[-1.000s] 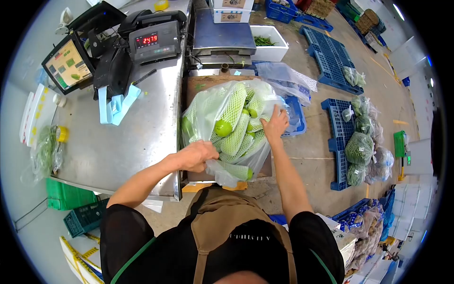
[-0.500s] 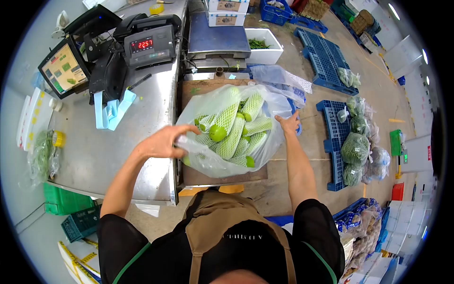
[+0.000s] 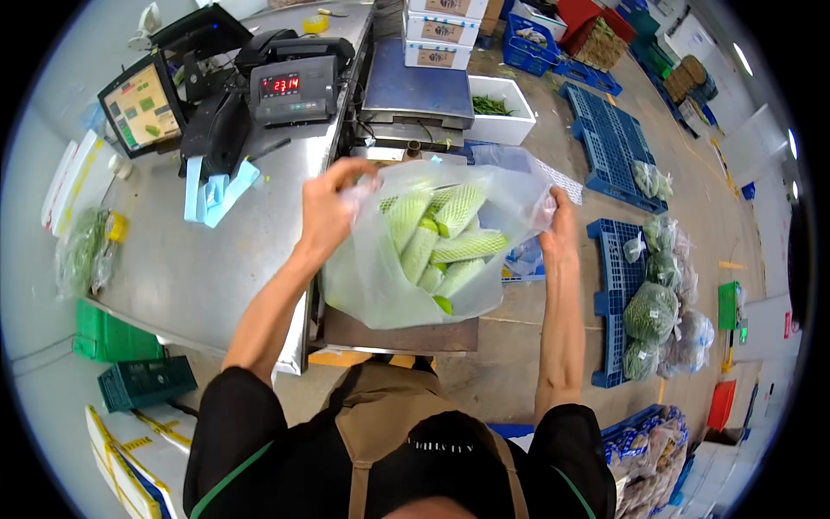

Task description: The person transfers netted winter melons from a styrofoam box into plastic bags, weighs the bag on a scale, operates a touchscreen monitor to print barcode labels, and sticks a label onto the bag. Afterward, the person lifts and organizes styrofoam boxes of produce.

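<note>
A large clear plastic bag (image 3: 359, 281) stands open in front of me on a brown board (image 3: 398, 333). Several long green vegetables (image 3: 458, 208), wrapped in white foam netting, lie inside it. My left hand (image 3: 328, 208) is closed on the bag's rim at the upper left. At the right, my right hand (image 3: 560, 223) pinches the opposite part of the rim, so the mouth is stretched wide between them. The lower vegetables are blurred by the plastic.
On the steel table (image 3: 207, 272) at my left are a scale display (image 3: 294, 93), a touch screen (image 3: 143, 104) and blue paper strips (image 3: 216, 195). Ahead are a platform scale (image 3: 415, 82) and a white box of green peppers (image 3: 500, 121). Blue pallets (image 3: 618, 285) with bagged vegetables stand right.
Both hands have moved up and now hold the rim; the right hand's fingers were spread before. The bag's sides stand taller and the vegetables sit deeper. The display went from 22.57 to 23.14.
</note>
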Tool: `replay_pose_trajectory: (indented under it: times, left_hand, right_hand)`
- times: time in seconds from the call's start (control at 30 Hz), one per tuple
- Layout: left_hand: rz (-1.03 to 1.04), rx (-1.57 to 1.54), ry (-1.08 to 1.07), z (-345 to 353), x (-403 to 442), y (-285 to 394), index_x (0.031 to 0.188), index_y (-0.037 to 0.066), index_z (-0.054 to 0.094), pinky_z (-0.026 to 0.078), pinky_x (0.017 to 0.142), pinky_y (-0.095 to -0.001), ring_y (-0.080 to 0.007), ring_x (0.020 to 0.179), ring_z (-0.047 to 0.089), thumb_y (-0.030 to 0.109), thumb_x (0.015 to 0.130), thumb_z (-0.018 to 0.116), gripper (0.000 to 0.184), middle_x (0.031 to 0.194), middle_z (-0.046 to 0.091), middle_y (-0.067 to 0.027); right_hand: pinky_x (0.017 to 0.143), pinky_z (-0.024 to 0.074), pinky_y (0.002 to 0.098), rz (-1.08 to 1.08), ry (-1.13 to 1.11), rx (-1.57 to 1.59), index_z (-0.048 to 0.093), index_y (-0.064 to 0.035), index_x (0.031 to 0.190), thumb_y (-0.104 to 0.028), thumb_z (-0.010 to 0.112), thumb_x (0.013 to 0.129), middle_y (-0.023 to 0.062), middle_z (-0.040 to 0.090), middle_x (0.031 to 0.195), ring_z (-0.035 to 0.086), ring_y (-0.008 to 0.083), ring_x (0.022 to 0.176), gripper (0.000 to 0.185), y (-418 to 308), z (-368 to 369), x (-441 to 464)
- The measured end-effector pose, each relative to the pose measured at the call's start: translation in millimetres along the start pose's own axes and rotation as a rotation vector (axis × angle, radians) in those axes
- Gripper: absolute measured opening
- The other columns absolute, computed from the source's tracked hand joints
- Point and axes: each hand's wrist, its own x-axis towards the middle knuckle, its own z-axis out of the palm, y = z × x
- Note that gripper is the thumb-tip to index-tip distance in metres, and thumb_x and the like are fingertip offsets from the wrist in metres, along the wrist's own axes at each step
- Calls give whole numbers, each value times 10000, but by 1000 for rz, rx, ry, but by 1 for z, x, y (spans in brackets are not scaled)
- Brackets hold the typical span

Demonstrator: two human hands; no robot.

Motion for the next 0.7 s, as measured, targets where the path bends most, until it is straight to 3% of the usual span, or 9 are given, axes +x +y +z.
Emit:
replay_pose_trajectory:
  times: [0.07, 0.17, 0.23, 0.33, 0.43, 0.47, 0.53, 0.6, 0.7]
  left_hand:
    - [-113, -177, 103, 4, 18, 7, 973, 40, 635, 366, 482, -222, -42, 512, 441, 41, 757, 702, 226, 574, 470, 58]
    - [-232, -325, 214, -21, 40, -10, 1033, 25, 614, 336, 464, -200, -13, 522, 398, 67, 768, 721, 290, 595, 427, 82]
    - [-338, -299, 193, -28, 57, -21, 1059, 16, 600, 329, 456, -197, -15, 520, 404, 80, 769, 732, 325, 600, 426, 79]
    - [-703, -717, 421, -8, 80, -101, 1142, 31, 572, 393, 478, -198, -59, 533, 486, 98, 779, 727, 400, 702, 557, 28]
    - [-522, -435, 59, 10, 78, -39, 1139, 51, 584, 443, 539, -225, -80, 607, 536, 140, 795, 718, 379, 757, 591, -7]
    - [-436, -492, -58, 18, 78, -26, 1026, 40, 625, 413, 484, -233, -77, 567, 507, 107, 737, 762, 327, 677, 540, 17]
    - [-143, -286, -170, 25, 50, -1, 1000, 34, 629, 394, 473, -215, -56, 559, 489, 101, 734, 759, 304, 637, 509, 40]
    - [-237, -349, -160, 2, 10, 8, 992, 30, 630, 394, 488, -207, -45, 560, 482, 92, 738, 750, 288, 622, 502, 46]
    - [-383, -412, -142, -18, 5, 1, 985, 25, 633, 399, 517, -201, -33, 567, 482, 80, 736, 746, 279, 620, 510, 48]
  right_hand:
    - [671, 538, 360, -92, -84, -217, 602, -5, 984, -158, 597, 848, 126, 636, 1002, 640, 208, 801, 205, -41, 31, -44]
    - [679, 554, 345, -45, -200, -211, 609, 1, 967, -218, 592, 877, 103, 652, 937, 647, 229, 807, 237, -68, 42, -67]
    - [737, 552, 352, 138, -119, -22, 599, 13, 996, -212, 587, 882, 118, 647, 968, 644, 240, 854, 253, -70, 19, -11]
    - [810, 537, 359, 233, -19, 166, 585, 24, 1022, -182, 576, 886, 127, 642, 997, 636, 250, 900, 246, -50, -23, 44]
    - [879, 503, 378, 298, -74, 123, 571, 29, 1038, -145, 563, 888, 128, 638, 1021, 626, 259, 936, 230, -57, -20, 45]
    - [902, 490, 386, 339, -104, 80, 567, 30, 1044, -133, 559, 888, 128, 636, 1030, 622, 261, 948, 225, -61, -18, 33]
    - [821, 486, 336, 144, -237, -188, 581, 14, 959, -123, 591, 873, 98, 634, 945, 611, 206, 853, 162, -64, 4, -15]
    - [727, 479, 301, 49, -403, -373, 585, -1, 865, -120, 624, 854, 86, 625, 859, 587, 170, 782, 126, -57, 2, -54]
    - [634, 418, 256, 48, -171, -150, 569, -43, 747, -114, 675, 823, 21, 569, 733, 506, 105, 674, 149, -50, 23, -59]
